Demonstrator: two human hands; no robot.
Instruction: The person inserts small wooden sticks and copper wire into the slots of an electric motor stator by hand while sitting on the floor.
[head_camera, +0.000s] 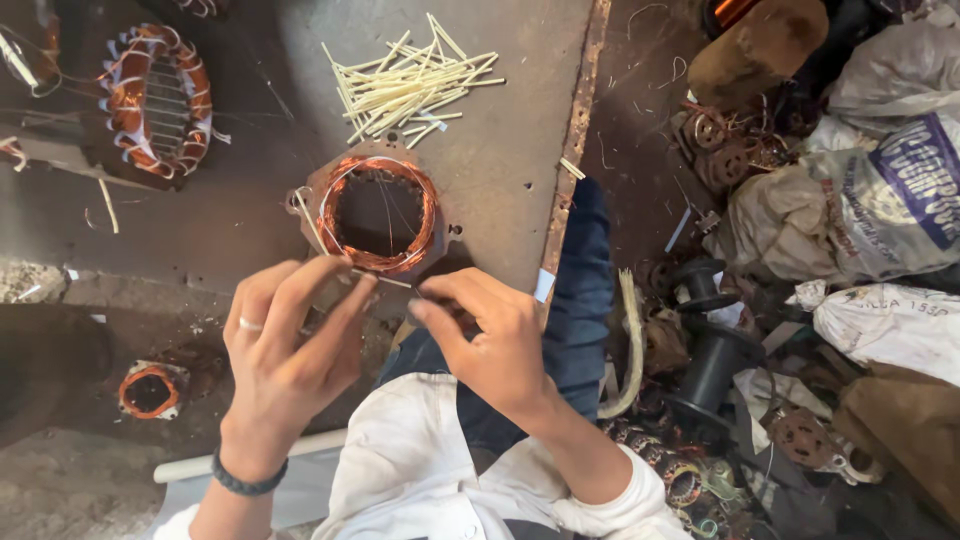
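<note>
Stator (378, 213): copper winding seated in core, on worktop (500, 150) just beyond both hands.
Progress: coil in; insulation strip (385, 281) btwn fingertips not yet fitted, by the look.
Left hand (285, 345): fingers pinched on strip's end.
Right hand (490, 335): curled, pinching other end.
Spare strips (410, 85): piled further out.

Stator (378, 214): its near rim lies hidden behind the fingers of both hands.
Strip (385, 281): too thin to tell what it is, pinched between left hand (290, 345) and right hand (485, 340).
Second stator (155, 100): left part in shadow.
Forearms: both cut off by the bottom edge.
Sacks (880, 200): cropped at the right edge.
</note>
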